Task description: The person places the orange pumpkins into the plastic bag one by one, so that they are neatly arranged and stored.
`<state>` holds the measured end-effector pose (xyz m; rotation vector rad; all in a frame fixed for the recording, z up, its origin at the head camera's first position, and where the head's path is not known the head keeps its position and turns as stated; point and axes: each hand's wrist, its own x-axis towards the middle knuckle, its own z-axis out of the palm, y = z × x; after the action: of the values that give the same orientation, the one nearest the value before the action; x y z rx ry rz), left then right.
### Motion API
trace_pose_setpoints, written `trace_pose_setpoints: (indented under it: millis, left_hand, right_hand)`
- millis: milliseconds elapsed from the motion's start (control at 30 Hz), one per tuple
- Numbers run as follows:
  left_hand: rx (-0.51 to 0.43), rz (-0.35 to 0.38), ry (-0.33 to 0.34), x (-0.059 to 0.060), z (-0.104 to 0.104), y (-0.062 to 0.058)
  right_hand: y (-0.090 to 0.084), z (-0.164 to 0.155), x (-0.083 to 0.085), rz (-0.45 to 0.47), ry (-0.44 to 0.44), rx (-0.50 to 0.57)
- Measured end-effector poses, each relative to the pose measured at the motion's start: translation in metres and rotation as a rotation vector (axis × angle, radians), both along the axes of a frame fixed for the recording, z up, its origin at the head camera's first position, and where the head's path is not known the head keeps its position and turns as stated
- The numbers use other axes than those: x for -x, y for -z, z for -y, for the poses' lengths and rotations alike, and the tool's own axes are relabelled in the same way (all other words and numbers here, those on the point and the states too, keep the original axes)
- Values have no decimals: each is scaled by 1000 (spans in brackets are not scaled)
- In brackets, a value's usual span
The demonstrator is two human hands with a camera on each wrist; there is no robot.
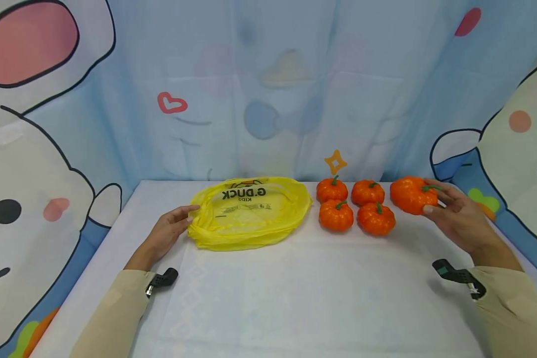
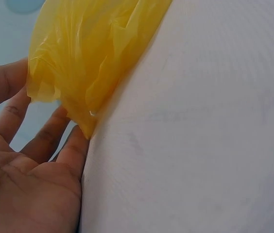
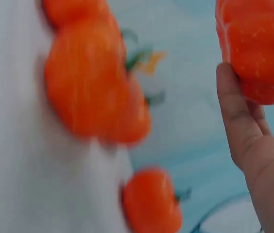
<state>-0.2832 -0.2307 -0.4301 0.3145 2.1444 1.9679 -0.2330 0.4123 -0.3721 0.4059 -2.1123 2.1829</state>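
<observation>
A large pumpkin (image 1: 412, 195) at the table's (image 1: 295, 298) right is gripped by the right hand (image 1: 456, 216), the yellow bag (image 1: 248, 211) lying flat is touched by the spread left hand (image 1: 167, 231), and four small pumpkins (image 1: 355, 206) remain unbagged between them.

The yellow plastic bag (image 1: 249, 212) lying on the white surface (image 1: 295, 288) carries dark print. Its biggest line reads "G.DUCK", and a smaller line just beside it reads "KIDS". Both lines appear upside down in the head view. Further lines of finer print sit on the bag next to these, but they are too small to make out. In the left wrist view the bag (image 2: 91, 53) shows only plain yellow film with no lettering. Nothing else in the pictures carries readable writing.
</observation>
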Motion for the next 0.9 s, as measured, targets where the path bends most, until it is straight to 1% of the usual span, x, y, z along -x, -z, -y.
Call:
trace_pose_setpoints:
  millis: [100, 200, 300, 367, 467, 500, 600, 733, 900]
  left_hand:
    - [2, 3, -8, -1, -1, 0]
    - [7, 1, -19, -3, 0, 0]
    - [7, -3, -26, -4, 1, -1]
    - [0, -6, -26, -4, 1, -2]
    - [-3, -8, -23, -3, -2, -1]
    - [-4, -6, -24, -3, -3, -1]
    - [6, -2, -28, 0, -9, 1]
    - [18, -3, -22, 5, -17, 3]
    - [33, -3, -16, 11, -24, 5]
  right_hand:
    - [-11, 29, 0, 2, 33, -53]
    - [-21, 66, 6, 63, 106, -197]
    - [-32, 105, 16, 113, 134, -328]
    - [-37, 132, 24, 119, 124, -384]
    - [-39, 174, 33, 91, 71, -386]
    - [-39, 188, 36, 88, 54, -388]
    - [-30, 228, 46, 58, -17, -324]
    - [-14, 275, 60, 57, -40, -284]
    - [8, 320, 77, 123, 36, -313]
